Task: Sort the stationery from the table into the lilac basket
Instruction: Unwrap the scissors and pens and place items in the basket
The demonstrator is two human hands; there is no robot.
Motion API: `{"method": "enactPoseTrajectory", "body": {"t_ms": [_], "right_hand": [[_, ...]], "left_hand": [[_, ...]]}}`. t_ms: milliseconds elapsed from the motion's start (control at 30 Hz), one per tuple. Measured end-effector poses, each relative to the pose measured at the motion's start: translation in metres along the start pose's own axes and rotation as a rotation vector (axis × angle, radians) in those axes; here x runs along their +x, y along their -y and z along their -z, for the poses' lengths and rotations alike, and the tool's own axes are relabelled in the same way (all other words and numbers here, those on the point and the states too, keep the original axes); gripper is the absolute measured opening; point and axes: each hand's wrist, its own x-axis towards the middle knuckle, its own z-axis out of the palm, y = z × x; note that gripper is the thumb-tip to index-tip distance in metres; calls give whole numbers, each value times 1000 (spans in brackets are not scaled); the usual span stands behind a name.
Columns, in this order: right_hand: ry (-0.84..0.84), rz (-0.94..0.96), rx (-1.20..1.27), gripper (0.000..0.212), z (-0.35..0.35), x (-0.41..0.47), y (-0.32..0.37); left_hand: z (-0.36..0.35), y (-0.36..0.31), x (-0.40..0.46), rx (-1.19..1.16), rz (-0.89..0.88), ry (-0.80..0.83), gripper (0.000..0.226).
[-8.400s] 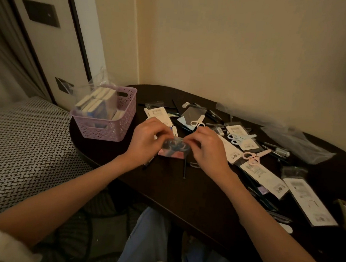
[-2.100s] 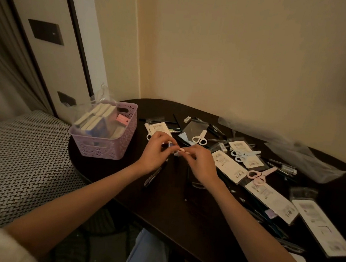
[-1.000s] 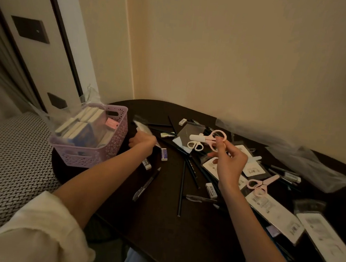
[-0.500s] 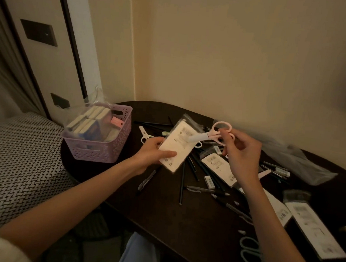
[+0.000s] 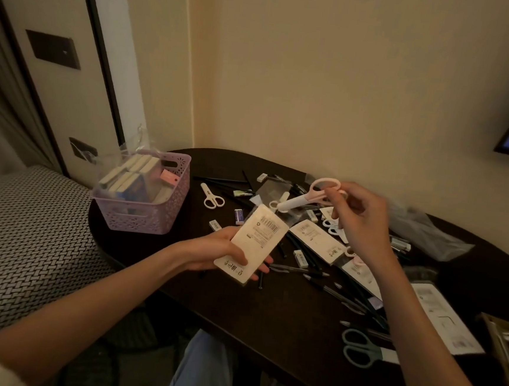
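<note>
Head view
Left hand (image 5: 223, 253): palm up above the desk (image 5: 267, 311), thumb clamping a white packet (image 5: 253, 243).
Right hand (image 5: 358, 220): raised, fingers pinching pink scissors (image 5: 308, 197).
Lilac basket (image 5: 165, 212): desk's left end, holding boxes.
Loose stationery: white scissors (image 5: 212, 197), pens, erasers, packets scattered on the desk.

Pink scissors (image 5: 314, 196) aloft; basket (image 5: 165, 212) half-full

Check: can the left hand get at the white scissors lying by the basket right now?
Probably not yet. The path looks open, since the white scissors lie apart from the lilac basket with bare table around them, but the left hand already holds a white packet.
</note>
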Motion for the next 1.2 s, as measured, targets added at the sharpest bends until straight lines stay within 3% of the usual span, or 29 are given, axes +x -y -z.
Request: {"method": "enactPoseTrajectory", "body": {"t_ms": [100, 233, 433, 1000, 1200], "right_hand": [[26, 5, 12, 13, 1, -1, 3], [35, -5, 7, 13, 2, -2, 3], [47, -39, 25, 15, 1, -6, 7], [191, -79, -14, 9, -20, -11, 3], [196, -79, -53, 10, -29, -12, -3]], "left_hand": [[-3, -1, -2, 67, 0, -26, 60], [-10, -4, -5, 142, -13, -74, 32], [-8, -2, -6, 58, -15, 2, 70], [-18, -4, 2, -20, 35, 52, 65], [-21, -2, 3, -19, 39, 40, 73]]}}
